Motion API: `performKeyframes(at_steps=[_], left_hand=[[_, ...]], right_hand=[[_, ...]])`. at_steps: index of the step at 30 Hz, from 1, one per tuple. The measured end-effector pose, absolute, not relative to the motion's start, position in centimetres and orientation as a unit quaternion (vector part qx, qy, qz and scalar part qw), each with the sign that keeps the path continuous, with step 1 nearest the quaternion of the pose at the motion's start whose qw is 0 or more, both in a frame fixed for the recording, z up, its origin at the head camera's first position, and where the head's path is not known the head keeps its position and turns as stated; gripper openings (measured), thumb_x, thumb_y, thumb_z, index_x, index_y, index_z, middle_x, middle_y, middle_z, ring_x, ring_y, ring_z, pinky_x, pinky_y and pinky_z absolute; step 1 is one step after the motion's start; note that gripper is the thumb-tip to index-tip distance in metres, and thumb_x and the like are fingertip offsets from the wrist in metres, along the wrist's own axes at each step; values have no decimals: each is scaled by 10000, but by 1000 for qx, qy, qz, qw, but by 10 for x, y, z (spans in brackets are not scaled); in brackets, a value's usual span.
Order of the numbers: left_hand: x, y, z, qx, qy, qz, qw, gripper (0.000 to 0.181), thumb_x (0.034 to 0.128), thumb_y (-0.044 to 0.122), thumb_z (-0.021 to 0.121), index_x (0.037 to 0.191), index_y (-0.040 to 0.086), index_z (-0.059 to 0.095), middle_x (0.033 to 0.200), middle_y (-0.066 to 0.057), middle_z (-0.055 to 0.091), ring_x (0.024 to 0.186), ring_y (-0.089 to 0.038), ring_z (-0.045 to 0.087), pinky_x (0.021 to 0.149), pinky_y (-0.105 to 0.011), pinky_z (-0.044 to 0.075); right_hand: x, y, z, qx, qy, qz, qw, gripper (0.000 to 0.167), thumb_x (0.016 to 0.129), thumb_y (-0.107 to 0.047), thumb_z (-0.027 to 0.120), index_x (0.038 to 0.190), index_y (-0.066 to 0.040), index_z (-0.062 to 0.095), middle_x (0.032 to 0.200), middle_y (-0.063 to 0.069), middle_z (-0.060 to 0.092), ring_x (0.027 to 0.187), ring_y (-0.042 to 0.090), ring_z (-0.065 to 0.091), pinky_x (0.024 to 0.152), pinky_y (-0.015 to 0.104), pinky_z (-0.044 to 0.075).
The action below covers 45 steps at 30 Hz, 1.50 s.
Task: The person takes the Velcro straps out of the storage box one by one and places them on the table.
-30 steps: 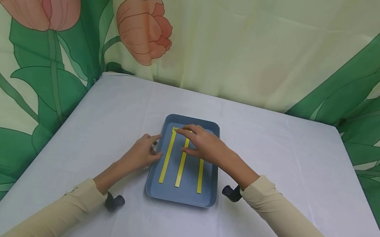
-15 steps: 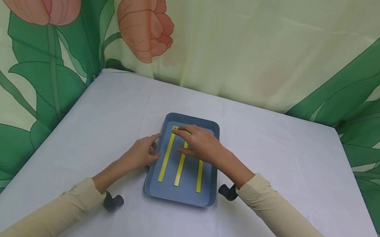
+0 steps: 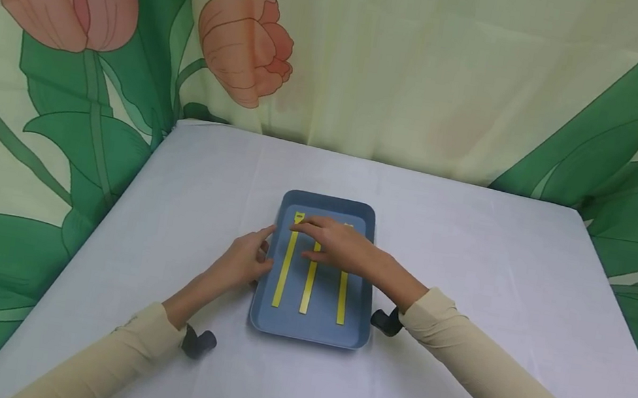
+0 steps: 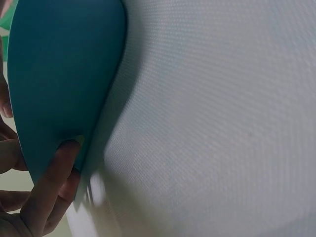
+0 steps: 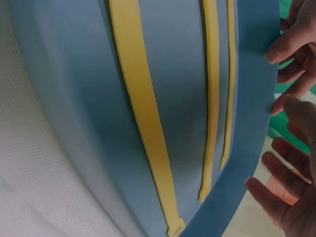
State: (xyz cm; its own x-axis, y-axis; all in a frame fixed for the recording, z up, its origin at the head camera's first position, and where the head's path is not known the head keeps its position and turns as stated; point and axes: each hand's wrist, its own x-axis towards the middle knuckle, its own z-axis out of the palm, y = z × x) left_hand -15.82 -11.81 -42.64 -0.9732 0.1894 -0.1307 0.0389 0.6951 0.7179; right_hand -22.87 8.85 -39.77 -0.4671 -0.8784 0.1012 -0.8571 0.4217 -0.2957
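A blue rectangular tray [image 3: 311, 333] lies on the white table. Inside it, three flat yellow strips run lengthwise: a left strip [image 3: 284, 269], a middle strip [image 3: 308, 287] and a right strip [image 3: 342, 302]. The left strip has a small slotted head at its far end. My left hand [image 3: 242, 260] is at the tray's left edge; in the left wrist view its fingers [image 4: 49, 190] touch the outer wall. Over the tray, my right hand [image 3: 343, 247] hovers with thumb and fingers spread apart, holding nothing. It hides parts of the middle and right strips.
White cloth covers the table [image 3: 460, 248] around the tray. Behind it hangs a curtain [image 3: 400, 67] printed with tulips and leaves. Dark wrist cameras, one at the left cuff [image 3: 199, 344] and one at the right cuff [image 3: 387, 321], hang low near the tabletop.
The right hand has shifted very slightly toward the near side, uncovering more of the left strip's head. The left hand stays at the tray's edge; tray and strips keep their places.
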Motion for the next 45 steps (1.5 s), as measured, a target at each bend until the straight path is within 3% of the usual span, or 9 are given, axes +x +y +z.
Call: performKeyframes(at_steps=[9,45], left_hand=[[-157,-119,-426,78,926,360,80,668,833,26,643,1415,-68,329,1047,-191,592,799,-196,585,617,-245,522],[-158,-118,-426,73,923,368,85,684,841,26,643,1433,-48,309,1024,-157,578,800,-186,561,634,-244,511]], right_hand=[[-230,85,-403,-532,835,-138,29,418,839,-189,716,1226,-62,625,1232,91,583,1117,215,555,877,312,498],[-228,63,-419,-541,834,-83,61,377,834,-155,721,1198,-93,648,1211,63,593,1125,196,539,904,300,481]])
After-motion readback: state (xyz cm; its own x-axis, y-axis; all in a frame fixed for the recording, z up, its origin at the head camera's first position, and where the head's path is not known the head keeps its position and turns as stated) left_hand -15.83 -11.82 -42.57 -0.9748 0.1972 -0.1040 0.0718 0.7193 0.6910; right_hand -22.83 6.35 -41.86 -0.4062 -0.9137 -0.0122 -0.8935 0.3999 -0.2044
